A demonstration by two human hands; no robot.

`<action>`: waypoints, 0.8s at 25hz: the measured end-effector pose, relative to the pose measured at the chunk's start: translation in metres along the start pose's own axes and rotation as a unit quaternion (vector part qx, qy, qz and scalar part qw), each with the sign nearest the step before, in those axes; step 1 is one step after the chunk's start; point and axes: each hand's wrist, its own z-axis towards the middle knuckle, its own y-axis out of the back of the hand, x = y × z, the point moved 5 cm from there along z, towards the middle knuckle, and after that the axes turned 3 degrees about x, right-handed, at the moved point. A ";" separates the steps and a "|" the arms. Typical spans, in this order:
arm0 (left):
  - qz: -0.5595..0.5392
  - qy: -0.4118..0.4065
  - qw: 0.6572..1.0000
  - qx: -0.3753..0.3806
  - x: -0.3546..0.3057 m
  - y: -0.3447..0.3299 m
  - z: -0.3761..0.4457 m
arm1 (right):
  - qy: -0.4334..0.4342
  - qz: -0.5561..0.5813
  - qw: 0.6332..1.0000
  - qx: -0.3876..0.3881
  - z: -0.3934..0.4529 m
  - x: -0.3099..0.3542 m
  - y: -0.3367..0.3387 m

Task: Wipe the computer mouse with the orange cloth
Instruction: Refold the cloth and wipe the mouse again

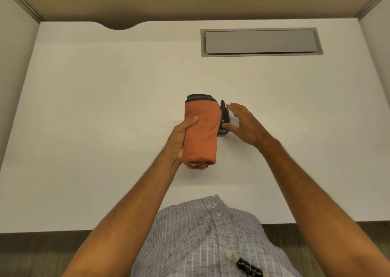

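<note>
My left hand (182,137) grips a folded orange cloth (202,133) with a dark band at its far end, held above the middle of the white desk (95,108). Right of the cloth lies a black computer mouse (224,118), its left side hidden behind the cloth. My right hand (244,122) is at the mouse with fingers spread; the thumb touches its near right side and the fingertips reach past its far end. Whether the hand holds the mouse I cannot tell for sure.
A grey cable hatch (261,42) is set into the desk at the back right. White partition walls (14,65) close in the desk on the left and right. The desk's front edge runs just before my striped shirt (211,234).
</note>
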 end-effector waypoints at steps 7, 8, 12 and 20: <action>-0.041 -0.042 0.997 0.040 -0.019 -0.021 0.000 | -0.106 0.477 0.870 -0.064 -0.040 0.084 -0.010; -0.030 -0.051 0.998 0.031 -0.022 -0.024 0.000 | -0.113 0.525 0.843 -0.025 -0.042 0.094 -0.016; 0.072 -0.109 0.991 -0.028 -0.039 -0.020 -0.001 | -0.101 0.534 0.839 -0.026 -0.042 0.105 -0.003; 0.194 -0.116 0.973 -0.051 -0.042 -0.022 -0.022 | -0.097 0.551 0.828 -0.044 -0.030 0.122 0.017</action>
